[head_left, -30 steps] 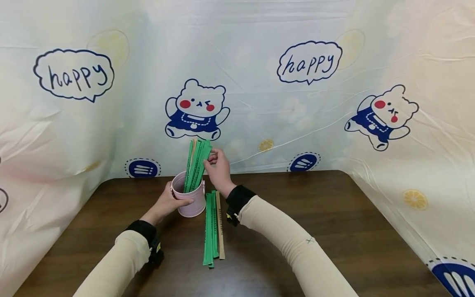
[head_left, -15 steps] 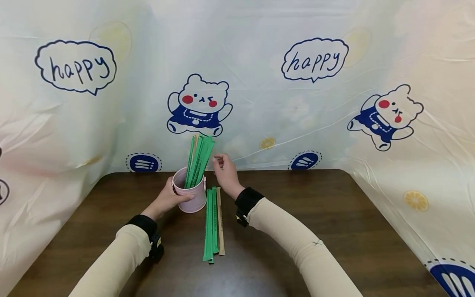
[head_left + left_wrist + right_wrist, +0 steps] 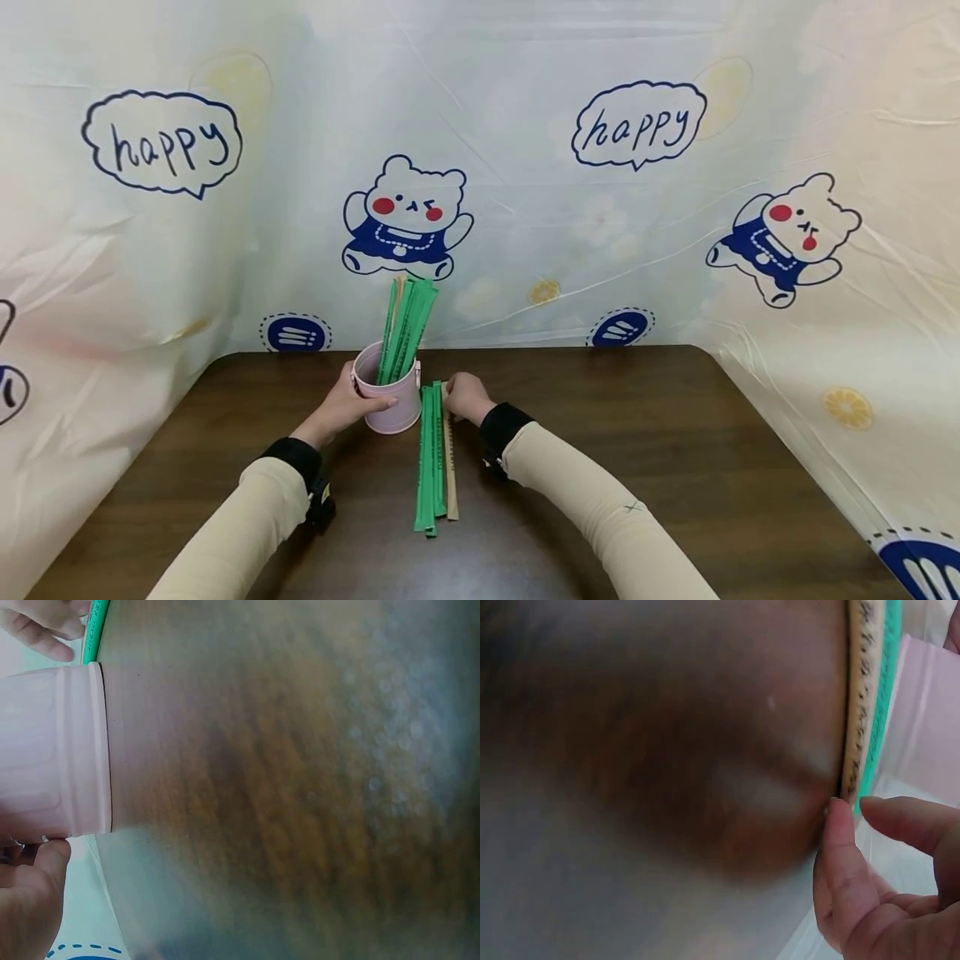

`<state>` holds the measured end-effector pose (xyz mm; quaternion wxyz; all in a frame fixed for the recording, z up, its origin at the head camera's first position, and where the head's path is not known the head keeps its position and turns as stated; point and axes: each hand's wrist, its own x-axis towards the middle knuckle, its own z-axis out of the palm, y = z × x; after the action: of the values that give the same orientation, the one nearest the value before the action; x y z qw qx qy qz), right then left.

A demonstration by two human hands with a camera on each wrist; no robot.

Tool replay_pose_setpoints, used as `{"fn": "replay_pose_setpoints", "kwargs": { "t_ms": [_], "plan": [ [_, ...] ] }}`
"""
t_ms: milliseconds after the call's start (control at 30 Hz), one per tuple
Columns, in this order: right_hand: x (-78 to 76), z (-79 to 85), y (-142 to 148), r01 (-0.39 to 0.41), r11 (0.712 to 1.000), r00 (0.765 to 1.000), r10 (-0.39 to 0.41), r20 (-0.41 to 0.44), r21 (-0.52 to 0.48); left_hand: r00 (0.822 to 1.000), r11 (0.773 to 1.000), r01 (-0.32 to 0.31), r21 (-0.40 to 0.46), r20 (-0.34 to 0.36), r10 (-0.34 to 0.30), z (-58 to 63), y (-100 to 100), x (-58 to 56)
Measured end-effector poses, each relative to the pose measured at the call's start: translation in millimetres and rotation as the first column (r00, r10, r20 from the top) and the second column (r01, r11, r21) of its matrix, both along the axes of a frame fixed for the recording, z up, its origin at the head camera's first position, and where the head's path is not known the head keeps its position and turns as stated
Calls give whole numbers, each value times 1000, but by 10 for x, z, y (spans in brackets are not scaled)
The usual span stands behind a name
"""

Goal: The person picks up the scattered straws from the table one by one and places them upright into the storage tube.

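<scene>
A pink bucket stands on the table at centre-left, with several long, narrow green wrapped sticks and a brown one leaning upright in it. My left hand grips the bucket's left side, thumb across its front. To the right of the bucket, several green wrapped sticks lie flat beside a brown wrapped stick with printed lettering. My right hand is at the far end of that brown stick. In the right wrist view, the thumb and index finger pinch its end.
The dark brown wooden table extends on both sides of the hands. Behind it hangs a pale curtain printed with bears and lettering, which also closes in the left and right sides.
My right hand has come away from the sticks in the bucket and down to the far end of the brown stick on the table. My left hand keeps its grip on the bucket.
</scene>
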<state>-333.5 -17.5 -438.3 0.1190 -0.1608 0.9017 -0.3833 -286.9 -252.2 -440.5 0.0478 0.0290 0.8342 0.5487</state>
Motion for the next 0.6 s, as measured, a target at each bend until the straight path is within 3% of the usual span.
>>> {"fn": "replay_pose_setpoints", "kwargs": {
  "t_ms": [400, 600],
  "plan": [
    [16, 24, -88, 30, 999, 999, -29, -36, 36, 1000, 1000, -5, 4, -4, 5, 56, -13, -27],
    [108, -6, -81, 43, 998, 998, -41, -39, 50, 1000, 1000, -6, 9, 12, 6, -2, 22, 14]
  ]
}}
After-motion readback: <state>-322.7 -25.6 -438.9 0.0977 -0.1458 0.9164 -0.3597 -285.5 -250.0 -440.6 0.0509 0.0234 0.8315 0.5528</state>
